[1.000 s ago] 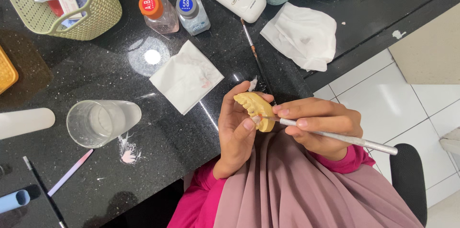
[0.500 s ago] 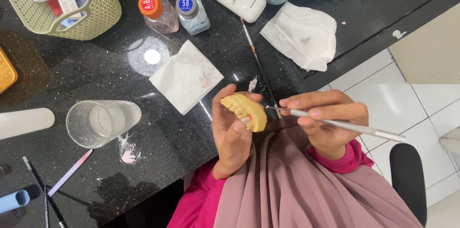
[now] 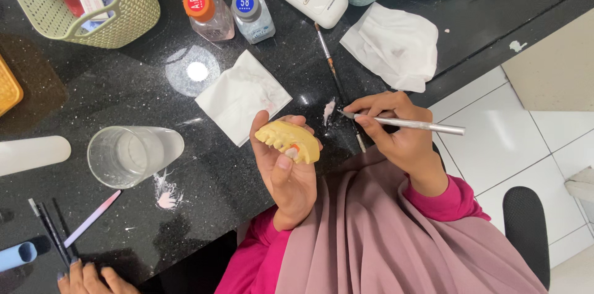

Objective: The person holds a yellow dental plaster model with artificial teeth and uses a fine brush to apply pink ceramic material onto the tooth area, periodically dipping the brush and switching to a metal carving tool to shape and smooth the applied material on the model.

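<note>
Yellow dental cast [image 3: 288, 140] sits in the left hand [image 3: 286, 176], held above the near edge of the black worktop [image 3: 124, 90], fingers clamped round it, thumb on its near side. Tooth row shows along one edge, with one small orange-and-white patch built up on it; by the look of it the build-up is begun at one spot only, the rest of the arch bare. Right hand [image 3: 399, 139] has its fingers pinched on a slim metal instrument [image 3: 402, 123], tip apart from the cast, down by a pale pink smear [image 3: 328, 110] on the worktop. Farther out: white tissue [image 3: 242, 95] left of the cast, crumpled tissue [image 3: 391, 46] far right. Two small bottles at far centre, one orange-capped [image 3: 208, 14], one grey-blue-capped [image 3: 252, 17], both with round cap labels. Clear glass [image 3: 127, 156] to the left; green basket [image 3: 93, 3] at far left.
</note>
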`<state>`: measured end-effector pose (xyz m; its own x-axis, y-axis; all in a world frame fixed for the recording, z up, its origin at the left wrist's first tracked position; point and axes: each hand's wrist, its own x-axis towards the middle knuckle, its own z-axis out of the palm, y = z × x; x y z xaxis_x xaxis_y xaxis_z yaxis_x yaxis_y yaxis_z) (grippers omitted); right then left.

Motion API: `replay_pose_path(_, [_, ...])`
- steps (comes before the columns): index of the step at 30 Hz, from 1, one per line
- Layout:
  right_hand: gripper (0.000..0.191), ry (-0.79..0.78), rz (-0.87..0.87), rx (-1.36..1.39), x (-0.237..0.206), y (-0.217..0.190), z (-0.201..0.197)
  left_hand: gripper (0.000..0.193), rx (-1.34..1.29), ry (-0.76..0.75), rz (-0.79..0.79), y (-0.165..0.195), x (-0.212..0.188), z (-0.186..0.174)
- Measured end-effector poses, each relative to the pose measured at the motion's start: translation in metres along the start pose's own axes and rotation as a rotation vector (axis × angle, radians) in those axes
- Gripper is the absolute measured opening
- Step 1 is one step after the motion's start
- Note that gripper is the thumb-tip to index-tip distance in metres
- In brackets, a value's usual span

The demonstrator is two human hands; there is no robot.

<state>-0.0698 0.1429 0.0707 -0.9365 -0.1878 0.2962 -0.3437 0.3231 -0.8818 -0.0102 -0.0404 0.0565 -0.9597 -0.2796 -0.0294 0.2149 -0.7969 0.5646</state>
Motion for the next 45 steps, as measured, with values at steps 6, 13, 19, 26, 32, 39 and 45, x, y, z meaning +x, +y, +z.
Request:
replay_pose_path(6, [0.027, -0.067, -0.025, 0.088, 0.001, 0.002, -0.002, 0.073, -0.012, -0.015, -0.020, 0.001, -0.001, 0.000])
replay_pose_path(13, [0.032, -0.072, -0.079, 0.088, 0.002, 0.001, -0.004, 0.073, 0.003, -0.037, -0.036, 0.000, -0.001, -0.001])
replay_pose_path(19, [0.035, -0.085, -0.106, 0.008, 0.002, 0.002, -0.004, 0.072, 0.023, -0.047, -0.028, 0.000, -0.003, -0.001])
replay_pose_path(26, [0.027, -0.215, -0.153, -0.223, 0.023, -0.012, -0.013, 0.071, 0.015, -0.052, -0.044, 0.002, -0.003, 0.001])
replay_pose_path(32, [0.030, -0.306, -0.516, -0.571, 0.048, -0.025, -0.014, 0.071, 0.011, -0.057, -0.050, 0.004, -0.004, 0.003])
replay_pose_path(39, [0.031, -0.396, -0.761, -0.712, 0.073, -0.017, -0.017, 0.070, 0.027, -0.047, -0.041, 0.005, -0.006, 0.005])
replay_pose_path(45, [0.027, -0.178, -0.349, 0.054, 0.053, -0.004, -0.026, 0.069, 0.032, -0.065, -0.088, 0.003, -0.002, 0.006])
